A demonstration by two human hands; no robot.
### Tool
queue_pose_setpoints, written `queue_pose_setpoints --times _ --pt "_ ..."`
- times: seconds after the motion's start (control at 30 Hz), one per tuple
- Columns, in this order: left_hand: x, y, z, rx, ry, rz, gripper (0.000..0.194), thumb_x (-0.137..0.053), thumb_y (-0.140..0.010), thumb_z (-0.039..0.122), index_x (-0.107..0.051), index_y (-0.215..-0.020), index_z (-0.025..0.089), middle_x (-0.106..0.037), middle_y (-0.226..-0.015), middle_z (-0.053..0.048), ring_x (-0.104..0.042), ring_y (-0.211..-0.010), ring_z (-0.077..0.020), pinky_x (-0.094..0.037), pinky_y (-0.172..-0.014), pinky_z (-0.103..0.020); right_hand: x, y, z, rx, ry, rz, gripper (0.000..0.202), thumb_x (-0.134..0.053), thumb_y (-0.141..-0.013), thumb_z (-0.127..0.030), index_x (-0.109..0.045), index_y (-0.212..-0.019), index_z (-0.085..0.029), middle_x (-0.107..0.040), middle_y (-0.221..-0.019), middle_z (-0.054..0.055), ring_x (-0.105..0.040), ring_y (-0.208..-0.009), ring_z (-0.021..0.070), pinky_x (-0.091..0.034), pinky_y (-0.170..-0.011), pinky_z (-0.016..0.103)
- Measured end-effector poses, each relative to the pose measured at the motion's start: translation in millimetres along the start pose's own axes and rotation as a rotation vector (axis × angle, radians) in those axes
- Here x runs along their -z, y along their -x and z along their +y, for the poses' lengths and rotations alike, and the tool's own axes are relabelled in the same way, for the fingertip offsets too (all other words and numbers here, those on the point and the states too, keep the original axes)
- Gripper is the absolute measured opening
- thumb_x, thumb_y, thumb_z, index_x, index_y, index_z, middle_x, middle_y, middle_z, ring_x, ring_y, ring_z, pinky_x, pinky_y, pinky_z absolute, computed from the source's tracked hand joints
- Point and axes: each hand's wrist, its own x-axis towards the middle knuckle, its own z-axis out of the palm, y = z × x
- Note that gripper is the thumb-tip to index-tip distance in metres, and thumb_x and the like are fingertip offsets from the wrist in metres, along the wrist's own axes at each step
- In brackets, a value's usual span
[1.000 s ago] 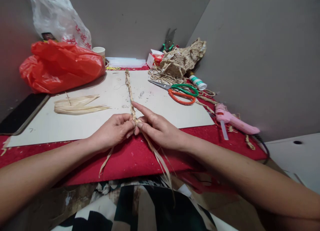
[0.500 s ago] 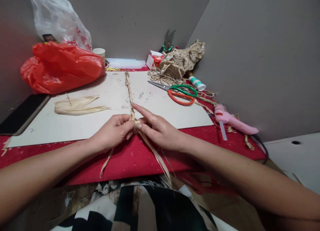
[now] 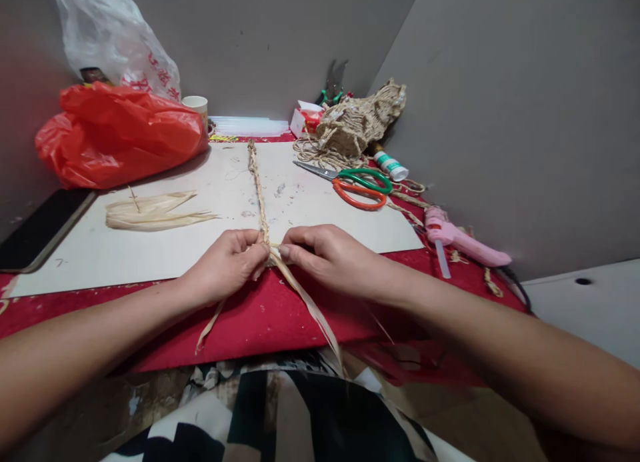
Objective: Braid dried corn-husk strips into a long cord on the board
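A narrow braid of dry straw-coloured husk (image 3: pixel 259 192) runs from the back of the white board (image 3: pixel 165 265) toward me. At its near end my left hand (image 3: pixel 233 262) pinches the braid between thumb and fingers, and a loose strand (image 3: pixel 210 325) hangs below that hand. My right hand (image 3: pixel 320 255) is closed on a husk strand just right of the braid's end, drawing it out sideways. Between the hands another long, flat strand (image 3: pixel 313 309) trails down over the red cloth's front edge. Both hands' inner fingers are partly hidden.
Loose husk leaves (image 3: pixel 155 211) lie on the board's left, beside a phone (image 3: pixel 45 229) and a red plastic bag (image 3: pixel 120 139). To the right are scissors (image 3: pixel 363 185), a woven rope piece (image 3: pixel 363 122) and a pink glue gun (image 3: pixel 463 239). A paper cup (image 3: pixel 195 105) stands behind.
My right hand has shifted slightly right, away from the braid, and its extended index finger has curled in. A strand now stretches between the braid and that hand. My left hand stays at the braid.
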Motion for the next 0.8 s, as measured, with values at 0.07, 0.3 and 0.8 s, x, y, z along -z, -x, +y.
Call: queue_pose_setpoints --times 0.07,0.3,0.8 --pt "-0.9 0 0 0.001 -0.002 0.01 0.027 -0.046 -0.081 0.024 -0.044 -0.056 0.016 -0.041 -0.047 0.006 -0.033 -0.043 -0.0049 -0.026 -0.046 -0.019 -2 2 -9 -0.095 -0.137 -0.088 0.026 -0.044 -0.086 -0.023 -0.057 -0.066 -0.013 -0.054 -0.057 0.0 -0.046 -0.052 0.0094 -0.037 -0.053 0.022" --pt "-0.8 2 2 0.015 0.062 -0.005 0.028 -0.049 -0.08 0.025 -0.046 -0.054 0.015 -0.047 -0.047 0.004 -0.036 -0.043 -0.0043 -0.026 -0.045 -0.018 -25 9 -20 -0.357 -0.381 -0.161 0.022 -0.035 -0.087 -0.02 -0.05 -0.072 -0.015 -0.057 -0.055 0.001 -0.046 -0.038 0.0074 -0.035 -0.039 0.019" --pt "-0.2 2 -1 0.063 0.122 -0.007 0.026 -0.055 -0.078 0.03 -0.049 -0.058 0.014 -0.042 -0.047 0.006 -0.03 -0.043 -0.0042 -0.023 -0.043 -0.019 -35 22 -23 0.012 0.337 -0.1 0.025 -0.04 -0.088 -0.025 -0.06 -0.076 -0.015 -0.057 -0.062 0.004 -0.039 -0.049 0.01 -0.026 -0.052 0.026"
